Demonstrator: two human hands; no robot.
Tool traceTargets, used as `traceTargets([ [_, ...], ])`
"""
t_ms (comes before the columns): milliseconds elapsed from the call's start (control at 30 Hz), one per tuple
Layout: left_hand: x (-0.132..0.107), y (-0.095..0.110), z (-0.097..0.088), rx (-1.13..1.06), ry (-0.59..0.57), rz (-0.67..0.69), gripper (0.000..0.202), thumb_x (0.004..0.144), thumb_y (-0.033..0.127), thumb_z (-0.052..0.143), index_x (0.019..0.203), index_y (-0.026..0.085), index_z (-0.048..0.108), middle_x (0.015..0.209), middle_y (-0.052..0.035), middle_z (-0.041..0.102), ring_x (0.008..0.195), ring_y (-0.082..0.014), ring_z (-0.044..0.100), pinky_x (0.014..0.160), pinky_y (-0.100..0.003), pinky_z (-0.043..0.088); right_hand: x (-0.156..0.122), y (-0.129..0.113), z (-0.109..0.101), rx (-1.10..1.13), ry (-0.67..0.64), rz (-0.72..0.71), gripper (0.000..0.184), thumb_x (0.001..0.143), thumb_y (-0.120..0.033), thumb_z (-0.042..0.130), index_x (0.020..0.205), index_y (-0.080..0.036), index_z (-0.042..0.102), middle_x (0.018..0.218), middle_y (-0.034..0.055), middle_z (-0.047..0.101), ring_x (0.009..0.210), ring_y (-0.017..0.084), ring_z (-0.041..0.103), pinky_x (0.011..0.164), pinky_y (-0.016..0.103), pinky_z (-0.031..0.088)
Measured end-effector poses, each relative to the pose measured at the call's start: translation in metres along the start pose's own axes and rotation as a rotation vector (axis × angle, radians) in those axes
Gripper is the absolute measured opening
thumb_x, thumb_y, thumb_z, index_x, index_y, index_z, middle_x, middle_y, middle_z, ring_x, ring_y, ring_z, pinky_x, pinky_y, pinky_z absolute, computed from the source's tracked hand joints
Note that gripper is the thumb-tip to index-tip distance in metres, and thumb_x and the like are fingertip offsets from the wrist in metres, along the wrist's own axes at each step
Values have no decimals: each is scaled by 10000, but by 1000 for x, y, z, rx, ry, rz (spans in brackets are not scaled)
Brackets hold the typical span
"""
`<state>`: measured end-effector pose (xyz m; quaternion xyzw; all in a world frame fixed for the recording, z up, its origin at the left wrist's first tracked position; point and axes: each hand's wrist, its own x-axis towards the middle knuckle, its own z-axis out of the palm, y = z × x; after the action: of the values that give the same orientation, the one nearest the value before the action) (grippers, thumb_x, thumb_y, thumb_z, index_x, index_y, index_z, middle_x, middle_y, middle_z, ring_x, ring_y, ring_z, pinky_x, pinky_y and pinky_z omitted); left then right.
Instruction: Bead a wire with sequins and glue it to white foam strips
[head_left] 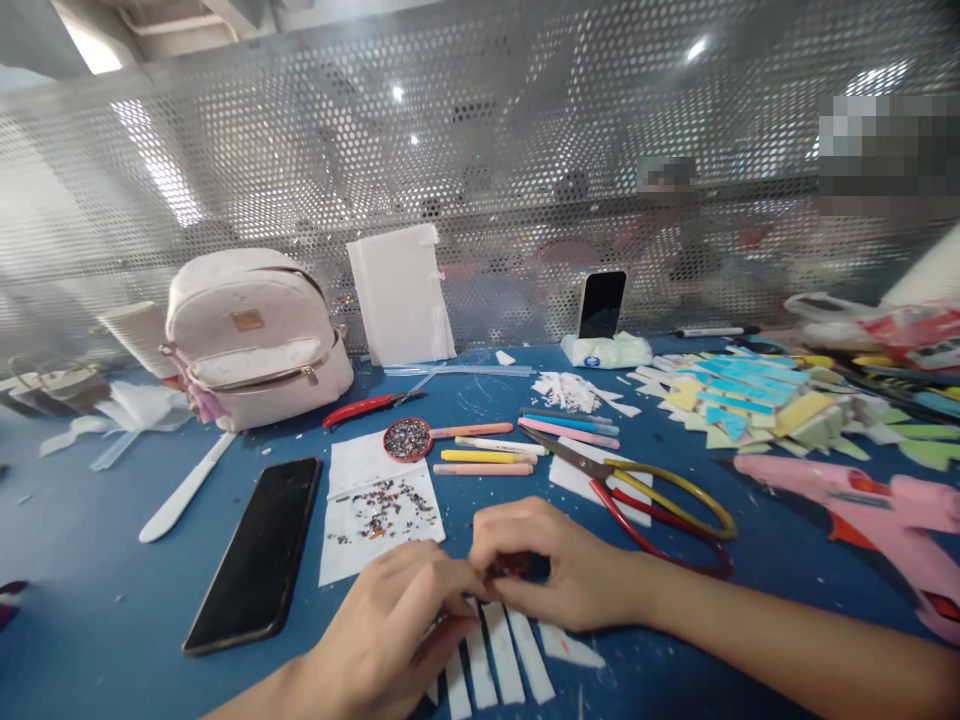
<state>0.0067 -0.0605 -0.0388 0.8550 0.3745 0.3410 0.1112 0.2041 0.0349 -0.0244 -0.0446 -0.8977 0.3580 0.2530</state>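
Observation:
My left hand [409, 625] and my right hand [551, 565] meet at the front middle of the table, fingertips touching or nearly so. Both are closed in a pinch; whatever sits between the fingers is hidden, though something dark and reddish shows inside the curl of the right. Several white strips [502, 655] fan out below the fingertips, some partly covered by my left hand. Just beyond lies a white paper sheet [345, 555] scattered with dark glittery bits [386, 505]. A round red-rimmed container of glitter [407, 439] rests at its upper edge.
Several markers [487, 456] and large scissors [637, 480] lie beyond my right hand. To the right are a pink glue gun [847, 490] and coloured paper scraps [757, 390]. A phone [255, 555], white knife [187, 487], red cutter [360, 409] and backpack [251, 340] occupy the left.

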Motion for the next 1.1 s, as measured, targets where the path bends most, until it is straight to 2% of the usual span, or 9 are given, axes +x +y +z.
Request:
traceTargets([
  [233, 2, 1, -3, 47, -63, 38, 175, 922, 80, 451, 1033, 216, 465, 760, -45, 621, 645, -190, 553, 581, -279, 440, -2, 3, 1, 53, -41, 47, 45, 818, -127, 566, 805, -163, 590, 717, -14, 532, 608, 96, 478, 571, 201, 400],
  [433, 3, 4, -1, 92, -105, 147, 185, 951, 98, 392, 1048, 186, 522, 726, -60, 629, 631, -201, 557, 577, -297, 442, -2, 4, 1, -8, -83, 96, 33, 875, -158, 579, 842, -157, 585, 764, -8, 555, 636, 100, 472, 604, 218, 387],
  [500, 5, 0, -4, -9, -66, 48, 151, 939, 120, 463, 1042, 205, 534, 789, -53, 650, 694, -194, 595, 630, -289, 469, -2, 3, 0, -16, -72, 121, 47, 897, -143, 544, 860, -160, 567, 780, -7, 550, 646, 102, 462, 604, 221, 375],
  [567, 9, -10, -12, -100, 47, -149, 144, 908, 149, 552, 1031, 222, 539, 870, -41, 659, 785, -187, 620, 711, -282, 487, -1, 2, -1, 1, -20, 169, 72, 922, -146, 511, 867, -169, 551, 794, -6, 543, 660, 106, 460, 609, 225, 371],
  [633, 13, -25, -23, -60, 173, -354, 124, 907, 163, 552, 1018, 218, 544, 887, -29, 652, 820, -186, 614, 753, -292, 481, -1, 2, -1, 41, 47, 232, 89, 939, -162, 497, 864, -177, 542, 807, -5, 543, 675, 110, 466, 622, 229, 376],
  [700, 16, -42, -35, 8, 182, -466, 140, 904, 176, 546, 1037, 211, 570, 895, -27, 656, 832, -193, 609, 759, -307, 473, -1, 2, -1, 89, 99, 279, 100, 946, -174, 495, 856, -182, 539, 815, -7, 545, 679, 109, 468, 635, 231, 382],
  [767, 18, -54, -43, 62, 80, -481, 30, 877, 189, 591, 879, 199, 619, 851, -20, 654, 809, -193, 610, 747, -307, 459, -1, 3, 0, 121, 129, 295, 101, 946, -183, 501, 852, -182, 538, 814, -10, 543, 679, 109, 466, 637, 233, 382],
  [867, 18, -63, -48, 113, -40, -439, 102, 851, 174, 624, 761, 194, 668, 807, -22, 663, 775, -193, 611, 730, -308, 441, -2, 4, 0, 133, 141, 304, 99, 941, -189, 512, 847, -182, 545, 817, -11, 546, 678, 110, 464, 634, 237, 378],
  [1100, 14, -68, -42, 141, -128, -449, 124, 822, 169, 637, 734, 217, 710, 771, -16, 679, 737, -185, 605, 705, -295, 436, -1, 5, 1, 128, 134, 337, 96, 937, -187, 518, 847, -186, 551, 829, -11, 556, 691, 117, 464, 629, 249, 368],
])
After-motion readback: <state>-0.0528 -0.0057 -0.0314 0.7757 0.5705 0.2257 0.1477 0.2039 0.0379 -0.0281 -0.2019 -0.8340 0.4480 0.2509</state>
